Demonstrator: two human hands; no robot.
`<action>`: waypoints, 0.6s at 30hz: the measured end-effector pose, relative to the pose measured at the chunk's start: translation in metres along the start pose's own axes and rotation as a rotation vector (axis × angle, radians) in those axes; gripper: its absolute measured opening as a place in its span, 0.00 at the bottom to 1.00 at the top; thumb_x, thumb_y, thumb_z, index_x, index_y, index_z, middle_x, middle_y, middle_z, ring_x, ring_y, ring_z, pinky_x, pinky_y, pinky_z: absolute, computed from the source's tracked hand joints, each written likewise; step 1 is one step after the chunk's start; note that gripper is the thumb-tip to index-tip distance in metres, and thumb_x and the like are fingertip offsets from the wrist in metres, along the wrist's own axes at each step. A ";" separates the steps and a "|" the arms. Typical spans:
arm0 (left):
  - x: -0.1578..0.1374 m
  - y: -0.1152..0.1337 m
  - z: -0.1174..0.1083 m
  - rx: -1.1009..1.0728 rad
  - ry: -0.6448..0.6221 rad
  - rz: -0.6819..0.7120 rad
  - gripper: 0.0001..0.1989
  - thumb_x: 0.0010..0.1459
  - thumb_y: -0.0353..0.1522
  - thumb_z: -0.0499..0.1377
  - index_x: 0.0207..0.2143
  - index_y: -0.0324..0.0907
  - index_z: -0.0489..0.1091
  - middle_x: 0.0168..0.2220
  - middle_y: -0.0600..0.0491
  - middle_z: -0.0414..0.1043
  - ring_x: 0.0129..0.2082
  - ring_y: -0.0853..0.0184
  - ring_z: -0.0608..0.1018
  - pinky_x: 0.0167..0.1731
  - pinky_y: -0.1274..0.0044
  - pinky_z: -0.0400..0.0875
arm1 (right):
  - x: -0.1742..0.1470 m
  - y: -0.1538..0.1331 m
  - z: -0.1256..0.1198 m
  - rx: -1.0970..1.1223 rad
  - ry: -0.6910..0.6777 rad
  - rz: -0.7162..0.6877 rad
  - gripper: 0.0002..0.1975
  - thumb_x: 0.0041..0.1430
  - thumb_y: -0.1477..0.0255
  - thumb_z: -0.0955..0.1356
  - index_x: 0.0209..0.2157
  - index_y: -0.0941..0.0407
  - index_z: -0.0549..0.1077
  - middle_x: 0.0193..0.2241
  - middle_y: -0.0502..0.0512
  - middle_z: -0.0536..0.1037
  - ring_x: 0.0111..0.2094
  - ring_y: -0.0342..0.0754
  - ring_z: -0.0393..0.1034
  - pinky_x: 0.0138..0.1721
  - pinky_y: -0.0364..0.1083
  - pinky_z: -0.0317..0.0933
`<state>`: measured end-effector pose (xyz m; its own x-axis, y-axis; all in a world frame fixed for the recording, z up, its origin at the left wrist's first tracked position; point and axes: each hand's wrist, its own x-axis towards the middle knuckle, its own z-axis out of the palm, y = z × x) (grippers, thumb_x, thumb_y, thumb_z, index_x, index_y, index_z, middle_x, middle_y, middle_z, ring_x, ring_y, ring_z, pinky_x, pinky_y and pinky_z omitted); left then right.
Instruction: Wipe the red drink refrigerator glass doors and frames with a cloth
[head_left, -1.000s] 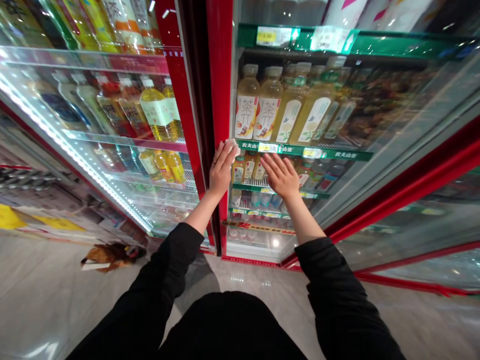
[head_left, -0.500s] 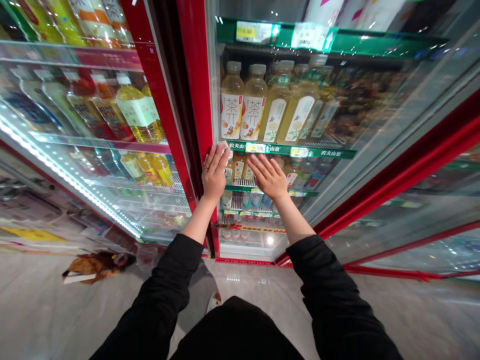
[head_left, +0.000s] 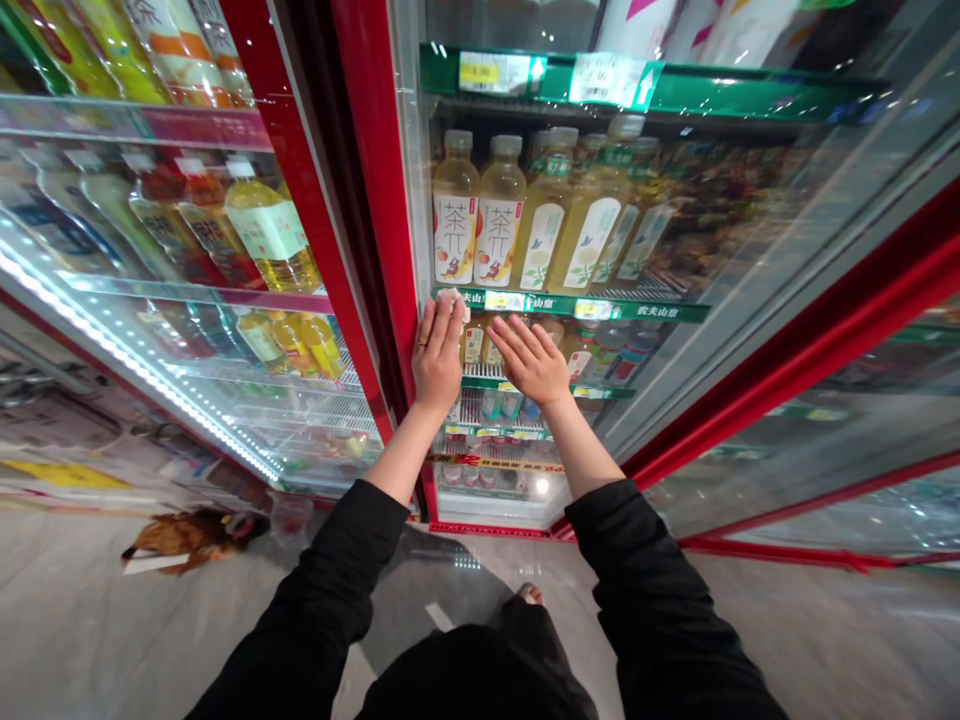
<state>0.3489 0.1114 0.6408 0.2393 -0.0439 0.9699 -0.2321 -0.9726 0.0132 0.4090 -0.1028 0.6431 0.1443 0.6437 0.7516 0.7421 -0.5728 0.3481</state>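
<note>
My left hand (head_left: 439, 355) lies flat on the glass door (head_left: 592, 480), close to its red frame (head_left: 365, 170). It holds a crumpled white tissue (head_left: 452, 299) against the glass; the tissue pokes out past the fingertips, and the rest is hidden under the palm. A ring shows on one finger. To the right, my right hand (head_left: 531, 360) rests against the same pane with its fingers stretched out, holding nothing. Behind the glass, bottled drinks (head_left: 498, 215) with white labels stand on a green-edged shelf (head_left: 660, 308), just above both hands.
At left is another lit fridge with several rows of bottles (head_left: 266, 215). More red-framed glass doors (head_left: 795, 480) run off at right. A brown plush-looking thing (head_left: 176, 540) lies on the grey tiled floor (head_left: 67, 620), beside a clear plastic container (head_left: 291, 515). My shoe (head_left: 531, 594) shows below.
My left hand, with the tissue, has shifted slightly right, off the red frame and further onto the glass. My right hand is a little further left. A foot has appeared further right.
</note>
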 end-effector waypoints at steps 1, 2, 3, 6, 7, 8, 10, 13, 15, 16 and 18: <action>-0.001 0.005 0.004 0.007 -0.021 0.025 0.39 0.76 0.21 0.45 0.82 0.53 0.37 0.80 0.55 0.50 0.80 0.65 0.48 0.81 0.66 0.51 | 0.000 0.000 0.000 0.001 0.007 -0.005 0.38 0.77 0.73 0.61 0.81 0.48 0.40 0.75 0.52 0.62 0.75 0.52 0.61 0.77 0.54 0.57; -0.001 0.009 0.007 0.005 -0.050 0.052 0.38 0.76 0.22 0.45 0.82 0.52 0.37 0.80 0.54 0.51 0.80 0.65 0.49 0.81 0.67 0.51 | 0.000 0.000 0.000 0.004 0.010 -0.011 0.38 0.77 0.73 0.61 0.81 0.49 0.41 0.75 0.53 0.62 0.75 0.52 0.61 0.77 0.54 0.57; 0.002 0.012 0.009 -0.009 -0.081 0.077 0.38 0.76 0.22 0.45 0.81 0.52 0.38 0.79 0.54 0.52 0.80 0.64 0.51 0.81 0.67 0.51 | 0.000 0.000 0.000 0.009 0.013 -0.018 0.38 0.77 0.73 0.61 0.81 0.50 0.42 0.75 0.53 0.62 0.75 0.53 0.61 0.77 0.54 0.57; 0.015 0.007 0.009 -0.097 -0.144 0.093 0.38 0.76 0.22 0.46 0.81 0.55 0.40 0.79 0.56 0.54 0.80 0.64 0.53 0.81 0.67 0.48 | 0.000 0.002 -0.003 0.031 -0.011 -0.031 0.37 0.77 0.74 0.61 0.81 0.50 0.43 0.75 0.53 0.62 0.75 0.52 0.60 0.76 0.54 0.58; 0.019 0.004 0.007 -0.126 -0.150 0.081 0.39 0.76 0.21 0.45 0.81 0.57 0.40 0.79 0.57 0.53 0.80 0.64 0.52 0.81 0.67 0.47 | 0.000 0.004 -0.006 0.047 -0.038 -0.033 0.37 0.76 0.75 0.61 0.81 0.50 0.44 0.75 0.53 0.62 0.75 0.52 0.60 0.76 0.54 0.58; 0.021 0.001 0.004 -0.146 -0.146 0.061 0.39 0.76 0.21 0.45 0.81 0.58 0.41 0.79 0.58 0.51 0.80 0.64 0.51 0.82 0.66 0.47 | -0.001 0.006 -0.009 0.068 -0.073 -0.038 0.38 0.76 0.75 0.61 0.81 0.49 0.44 0.75 0.52 0.62 0.75 0.51 0.60 0.77 0.53 0.58; 0.017 -0.001 -0.002 -0.159 -0.114 0.006 0.41 0.74 0.20 0.45 0.81 0.59 0.40 0.80 0.59 0.48 0.80 0.64 0.49 0.82 0.64 0.47 | -0.003 0.014 -0.019 0.118 -0.148 -0.067 0.37 0.76 0.76 0.61 0.80 0.48 0.45 0.75 0.50 0.62 0.76 0.50 0.60 0.77 0.53 0.58; 0.002 0.007 -0.006 -0.135 -0.079 -0.039 0.43 0.73 0.18 0.45 0.81 0.56 0.38 0.81 0.58 0.44 0.81 0.63 0.47 0.81 0.62 0.50 | -0.011 0.030 -0.035 0.163 -0.204 -0.129 0.37 0.77 0.76 0.61 0.80 0.49 0.45 0.75 0.51 0.62 0.76 0.49 0.59 0.77 0.53 0.57; -0.001 0.017 -0.004 -0.119 -0.109 0.000 0.43 0.73 0.18 0.45 0.81 0.56 0.36 0.81 0.56 0.46 0.80 0.64 0.48 0.81 0.63 0.52 | -0.019 0.042 -0.044 0.172 -0.202 -0.157 0.38 0.76 0.77 0.62 0.80 0.49 0.45 0.75 0.51 0.62 0.76 0.49 0.60 0.77 0.52 0.58; 0.002 0.021 -0.003 -0.117 -0.139 0.035 0.43 0.73 0.18 0.45 0.81 0.56 0.35 0.80 0.56 0.48 0.80 0.64 0.49 0.80 0.64 0.52 | -0.023 0.048 -0.048 0.174 -0.195 -0.167 0.38 0.76 0.77 0.62 0.80 0.49 0.45 0.75 0.51 0.63 0.75 0.48 0.60 0.77 0.53 0.58; 0.015 0.025 0.000 -0.118 -0.198 0.108 0.42 0.74 0.19 0.45 0.81 0.57 0.35 0.80 0.57 0.52 0.80 0.65 0.51 0.80 0.65 0.52 | -0.031 0.058 -0.054 0.168 -0.178 -0.177 0.38 0.76 0.78 0.62 0.80 0.49 0.45 0.74 0.51 0.64 0.75 0.49 0.61 0.76 0.53 0.59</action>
<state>0.3470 0.0866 0.6559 0.3841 -0.2013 0.9011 -0.3722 -0.9269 -0.0485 0.4122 -0.1834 0.6699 0.1052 0.8134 0.5721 0.8617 -0.3617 0.3558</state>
